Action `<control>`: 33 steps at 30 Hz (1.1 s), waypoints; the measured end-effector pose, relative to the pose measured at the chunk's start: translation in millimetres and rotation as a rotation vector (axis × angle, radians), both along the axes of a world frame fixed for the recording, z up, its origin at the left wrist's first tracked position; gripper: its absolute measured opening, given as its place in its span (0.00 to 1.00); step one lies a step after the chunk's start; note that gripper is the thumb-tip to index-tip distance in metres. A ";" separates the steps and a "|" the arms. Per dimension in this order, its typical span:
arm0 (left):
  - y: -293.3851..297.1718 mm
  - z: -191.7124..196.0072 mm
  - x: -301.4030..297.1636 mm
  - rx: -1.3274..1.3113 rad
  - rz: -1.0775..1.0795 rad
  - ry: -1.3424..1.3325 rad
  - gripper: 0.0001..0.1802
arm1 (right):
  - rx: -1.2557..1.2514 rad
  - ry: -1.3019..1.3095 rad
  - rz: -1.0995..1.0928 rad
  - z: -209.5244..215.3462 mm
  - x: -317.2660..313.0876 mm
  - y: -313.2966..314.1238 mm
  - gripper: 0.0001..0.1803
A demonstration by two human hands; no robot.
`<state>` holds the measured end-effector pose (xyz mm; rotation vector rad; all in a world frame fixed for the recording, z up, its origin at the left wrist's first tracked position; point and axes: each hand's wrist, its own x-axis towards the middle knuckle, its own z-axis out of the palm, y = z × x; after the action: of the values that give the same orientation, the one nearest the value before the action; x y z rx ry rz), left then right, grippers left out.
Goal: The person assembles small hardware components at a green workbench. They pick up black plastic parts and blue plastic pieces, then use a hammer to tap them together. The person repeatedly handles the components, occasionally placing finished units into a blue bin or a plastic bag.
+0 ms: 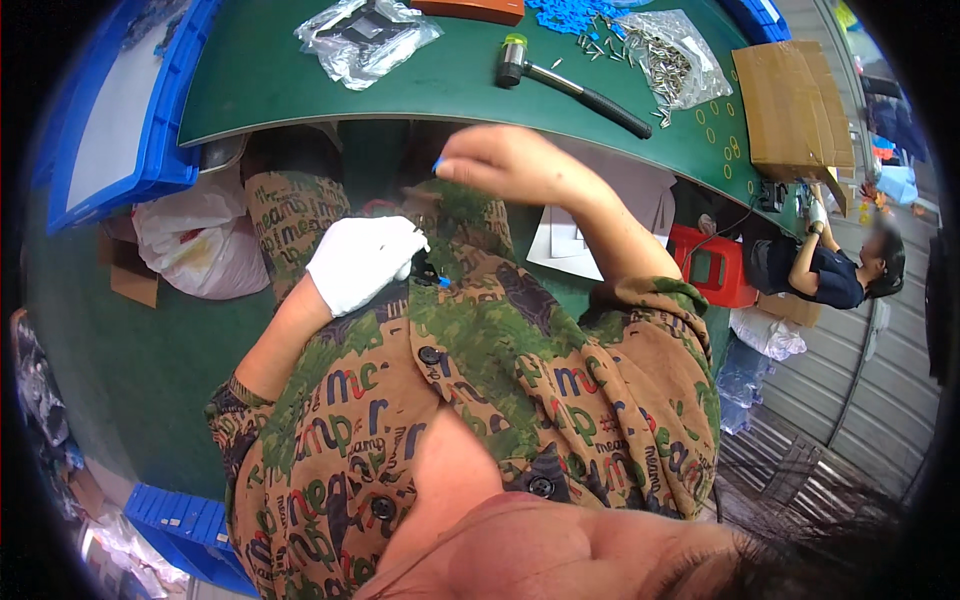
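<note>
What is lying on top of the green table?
On the green table lie a mallet, loose metal pins, two clear bags, blue parts and a cardboard box. The bags' contents are unclear.

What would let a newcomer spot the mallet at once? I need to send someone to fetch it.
Look at the green table at the top of the view. The mallet lies near its middle, between a clear plastic bag on the left and a bag of small metal pins on the right. It alone has a long black handle, with a yellow-green tipped head.
</note>
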<state>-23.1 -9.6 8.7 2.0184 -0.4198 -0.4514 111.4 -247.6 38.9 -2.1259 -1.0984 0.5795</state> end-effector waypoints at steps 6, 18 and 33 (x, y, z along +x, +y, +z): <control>-0.2 -0.3 1.0 -0.008 -0.002 -0.037 0.15 | 0.009 0.198 0.059 -5.4 -37.8 1.1 0.20; -1.9 2.7 2.3 0.001 0.011 -0.010 0.16 | -0.012 0.174 0.093 0.8 -44.0 7.3 0.18; -1.6 -4.7 2.1 0.049 -0.032 -0.104 0.18 | -0.020 0.152 0.103 3.5 -46.3 8.6 0.17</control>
<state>-20.9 -11.2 4.1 2.0919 -0.5099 -0.3805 65.2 -239.0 42.4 -2.0136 -1.1256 0.7901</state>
